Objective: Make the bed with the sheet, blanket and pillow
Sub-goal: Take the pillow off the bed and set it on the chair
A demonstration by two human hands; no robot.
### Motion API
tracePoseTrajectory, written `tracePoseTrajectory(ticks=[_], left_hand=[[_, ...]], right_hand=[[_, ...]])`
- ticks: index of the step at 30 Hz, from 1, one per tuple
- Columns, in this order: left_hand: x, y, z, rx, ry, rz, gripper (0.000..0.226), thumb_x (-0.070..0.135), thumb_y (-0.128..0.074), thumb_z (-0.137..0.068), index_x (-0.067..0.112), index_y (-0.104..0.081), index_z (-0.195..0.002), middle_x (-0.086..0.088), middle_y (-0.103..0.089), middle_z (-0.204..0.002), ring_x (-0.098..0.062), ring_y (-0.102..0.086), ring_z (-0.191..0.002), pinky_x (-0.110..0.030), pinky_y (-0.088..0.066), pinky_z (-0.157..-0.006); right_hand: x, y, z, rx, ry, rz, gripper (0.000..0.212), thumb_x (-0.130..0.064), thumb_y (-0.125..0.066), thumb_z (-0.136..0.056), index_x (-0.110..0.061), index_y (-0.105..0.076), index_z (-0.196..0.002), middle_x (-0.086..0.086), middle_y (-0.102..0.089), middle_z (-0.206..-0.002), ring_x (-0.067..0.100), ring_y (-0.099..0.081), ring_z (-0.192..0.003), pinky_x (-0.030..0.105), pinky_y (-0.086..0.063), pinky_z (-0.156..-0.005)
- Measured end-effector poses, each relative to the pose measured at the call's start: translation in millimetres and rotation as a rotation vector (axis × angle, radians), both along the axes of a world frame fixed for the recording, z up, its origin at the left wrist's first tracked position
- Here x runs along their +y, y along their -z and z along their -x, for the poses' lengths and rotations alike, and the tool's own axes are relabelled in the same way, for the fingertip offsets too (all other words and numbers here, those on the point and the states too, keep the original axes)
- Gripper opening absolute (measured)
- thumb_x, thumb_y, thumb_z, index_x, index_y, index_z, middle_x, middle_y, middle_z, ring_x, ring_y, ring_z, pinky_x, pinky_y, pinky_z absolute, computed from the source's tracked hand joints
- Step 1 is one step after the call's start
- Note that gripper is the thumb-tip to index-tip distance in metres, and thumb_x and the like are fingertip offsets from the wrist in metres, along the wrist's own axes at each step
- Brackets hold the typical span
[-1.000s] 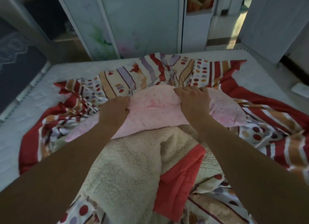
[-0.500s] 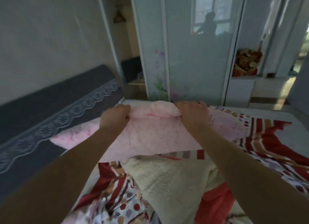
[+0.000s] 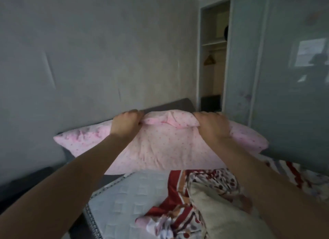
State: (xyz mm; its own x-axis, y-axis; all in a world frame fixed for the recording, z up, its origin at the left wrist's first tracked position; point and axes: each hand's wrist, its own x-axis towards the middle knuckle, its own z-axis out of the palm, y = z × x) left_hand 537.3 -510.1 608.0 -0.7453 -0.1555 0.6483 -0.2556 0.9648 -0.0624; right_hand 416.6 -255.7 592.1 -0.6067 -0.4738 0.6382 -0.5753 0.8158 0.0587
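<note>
So the person's got the pink dotted pillow (image 3: 165,146) by its top edge, left hand (image 3: 125,122) and right hand (image 3: 211,126) both clamped on, with the fabric bunched up between them. It hangs in front of the grey wall (image 3: 89,51) and the dark headboard (image 3: 170,105), over the head end of the bare quilted mattress (image 3: 128,194). Can't tell if its bottom edge touches the bed. Nearer the person, the stripy, spotty sheet (image 3: 179,212) lies crumpled, with the cream fleecy blanket (image 3: 222,215) heaped on it. On the right, a frosted wardrobe door (image 3: 293,78) and a hanger (image 3: 210,59) in the open section.
</note>
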Motion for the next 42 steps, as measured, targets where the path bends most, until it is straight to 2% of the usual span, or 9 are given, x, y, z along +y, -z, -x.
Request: tracePoseTrajectory(ticks=[2, 5, 10, 14, 20, 26, 29, 33, 42], left_hand=[[-28.5, -10.3, -39.2, 0.007, -0.075, 0.011, 0.01, 0.017, -0.061, -0.082, 0.016, -0.059, -0.091, -0.009, -0.064, -0.091, -0.037, -0.064, -0.084, -0.034, -0.038, -0.061], [-59.0, -19.5, -89.3, 0.019, -0.175, 0.017, 0.007, 0.017, -0.062, -0.08, 0.015, -0.057, -0.085, -0.008, -0.062, -0.086, -0.037, -0.063, -0.079, -0.035, -0.044, -0.06], [-100.6, -27.7, -166.9, 0.021, -0.346, 0.017, 0.009, 0.018, -0.063, -0.079, 0.015, -0.058, -0.087, -0.007, -0.063, -0.087, -0.036, -0.063, -0.079, -0.036, -0.046, -0.062], [-122.3, -30.8, -213.9, 0.021, -0.495, 0.029, 0.007, 0.016, -0.061, -0.08, 0.015, -0.057, -0.085, -0.007, -0.062, -0.087, -0.035, -0.062, -0.079, -0.033, -0.04, -0.06], [-130.7, -19.3, -287.0, 0.037, -0.723, 0.008, 0.007, 0.015, -0.06, -0.079, 0.015, -0.056, -0.085, -0.007, -0.061, -0.085, -0.035, -0.061, -0.077, -0.033, -0.037, -0.059], [-110.8, -3.2, -372.4, 0.013, -0.947, -0.027, 0.007, 0.017, -0.06, -0.08, 0.016, -0.057, -0.085, -0.006, -0.063, -0.088, -0.037, -0.062, -0.079, -0.036, -0.043, -0.061], [-94.9, 3.7, -426.7, -0.005, -1.093, -0.037, 0.014, 0.023, -0.061, -0.082, 0.018, -0.061, -0.095, -0.004, -0.067, -0.099, -0.036, -0.063, -0.09, -0.035, -0.039, -0.064], [-65.6, 10.4, -502.5, 0.011, -1.252, -0.052, 0.023, 0.025, -0.06, -0.084, 0.023, -0.065, -0.106, -0.001, -0.07, -0.109, -0.033, -0.065, -0.098, -0.038, -0.047, -0.072], [41.1, 27.9, -697.1, 0.013, -1.557, -0.083, 0.012, 0.016, -0.061, -0.078, 0.018, -0.062, -0.09, -0.006, -0.069, -0.096, -0.037, -0.067, -0.088, -0.038, -0.046, -0.065]], right_hand=[[-41.7, -8.6, -14.6, 0.033, -0.054, 0.002, 0.015, -0.037, -0.057, -0.097, -0.036, -0.064, -0.111, -0.007, -0.07, -0.106, 0.022, -0.067, -0.094, 0.04, -0.044, -0.091], [-88.7, -18.3, -38.0, 0.084, -0.129, 0.008, 0.012, -0.035, -0.058, -0.095, -0.035, -0.065, -0.104, -0.007, -0.072, -0.101, 0.022, -0.069, -0.09, 0.038, -0.044, -0.085], [-154.8, -28.9, -87.7, 0.088, -0.311, 0.071, 0.02, -0.02, -0.059, -0.088, -0.026, -0.069, -0.104, 0.0, -0.075, -0.1, 0.027, -0.071, -0.091, 0.035, -0.042, -0.079], [-199.9, -31.0, -113.6, 0.037, -0.469, 0.072, 0.026, -0.02, -0.054, -0.092, -0.027, -0.067, -0.114, 0.0, -0.072, -0.111, 0.029, -0.068, -0.1, 0.036, -0.044, -0.083], [-257.0, -24.7, -152.5, 0.011, -0.697, 0.065, 0.026, -0.019, -0.056, -0.092, -0.026, -0.066, -0.115, 0.001, -0.072, -0.112, 0.032, -0.067, -0.099, 0.037, -0.043, -0.083], [-299.7, -15.6, -211.7, 0.041, -0.962, 0.072, 0.023, -0.017, -0.057, -0.089, -0.025, -0.067, -0.108, 0.003, -0.073, -0.103, 0.034, -0.068, -0.091, 0.039, -0.043, -0.078], [-318.6, -11.7, -258.5, 0.025, -1.104, 0.089, 0.021, -0.016, -0.057, -0.088, -0.023, -0.068, -0.104, 0.004, -0.073, -0.099, 0.035, -0.068, -0.087, 0.039, -0.044, -0.077], [-341.2, -3.7, -335.6, -0.001, -1.256, 0.095, 0.021, -0.019, -0.057, -0.089, -0.023, -0.069, -0.106, 0.004, -0.074, -0.099, 0.033, -0.069, -0.089, 0.039, -0.043, -0.076], [-329.1, 21.5, -552.6, -0.098, -1.607, 0.05, 0.02, -0.022, -0.055, -0.093, -0.026, -0.068, -0.107, 0.002, -0.074, -0.1, 0.031, -0.07, -0.091, 0.038, -0.046, -0.077]])
